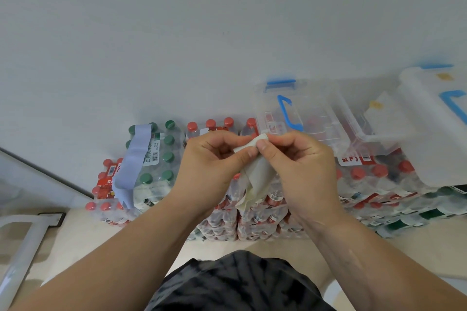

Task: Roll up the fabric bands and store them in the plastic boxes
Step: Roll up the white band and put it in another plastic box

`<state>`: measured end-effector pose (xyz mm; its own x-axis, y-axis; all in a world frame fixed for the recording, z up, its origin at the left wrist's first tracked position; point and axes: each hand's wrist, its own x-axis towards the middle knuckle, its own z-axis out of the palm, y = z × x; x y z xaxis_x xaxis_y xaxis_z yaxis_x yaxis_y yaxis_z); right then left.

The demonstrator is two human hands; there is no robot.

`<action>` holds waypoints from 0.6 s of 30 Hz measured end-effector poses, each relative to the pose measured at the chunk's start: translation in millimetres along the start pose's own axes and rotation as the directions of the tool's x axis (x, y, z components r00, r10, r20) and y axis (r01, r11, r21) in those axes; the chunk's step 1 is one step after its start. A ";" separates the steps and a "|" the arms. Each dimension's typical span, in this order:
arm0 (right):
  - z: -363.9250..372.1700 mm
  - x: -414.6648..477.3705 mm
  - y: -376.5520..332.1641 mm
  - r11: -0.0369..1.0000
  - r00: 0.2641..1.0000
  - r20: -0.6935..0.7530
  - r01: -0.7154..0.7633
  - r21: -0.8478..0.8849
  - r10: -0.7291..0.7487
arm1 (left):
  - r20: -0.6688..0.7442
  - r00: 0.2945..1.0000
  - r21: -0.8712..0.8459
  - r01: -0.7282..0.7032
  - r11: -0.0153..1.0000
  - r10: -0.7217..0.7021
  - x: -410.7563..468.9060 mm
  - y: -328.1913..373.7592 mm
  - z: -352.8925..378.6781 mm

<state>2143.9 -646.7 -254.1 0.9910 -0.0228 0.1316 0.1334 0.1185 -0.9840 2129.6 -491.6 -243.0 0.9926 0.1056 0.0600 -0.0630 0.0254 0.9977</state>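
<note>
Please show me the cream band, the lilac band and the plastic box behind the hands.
cream band (260, 179), head view, hanging part.
lilac band (136, 156), head view, flat middle.
plastic box (316, 108), head view, clear lid.

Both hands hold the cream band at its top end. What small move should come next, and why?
Probably turn the pinched end over itself to start the roll: the left hand and right hand pinch the cream band at its top, and the rest hangs loose, unrolled.
</note>
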 end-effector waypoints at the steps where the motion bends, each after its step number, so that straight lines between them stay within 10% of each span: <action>1: -0.1 0.9 0.2 1.000 1.000 0.000 0.000 0.006 0.000 | -0.001 1.000 0.002 -0.003 1.000 0.003 -0.1 0.6 0.0; 18: -9.8 2.8 9.4 0.999 0.998 0.056 -0.036 -0.032 0.038 | -0.111 0.993 -0.071 0.041 0.997 -0.049 6.7 -2.8 5.6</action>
<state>2147.9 -655.4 -264.1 0.9942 0.0375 0.1011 0.0975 0.0875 -0.9914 2137.0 -496.5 -245.2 0.9768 0.2141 0.0070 -0.0290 0.1000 0.9946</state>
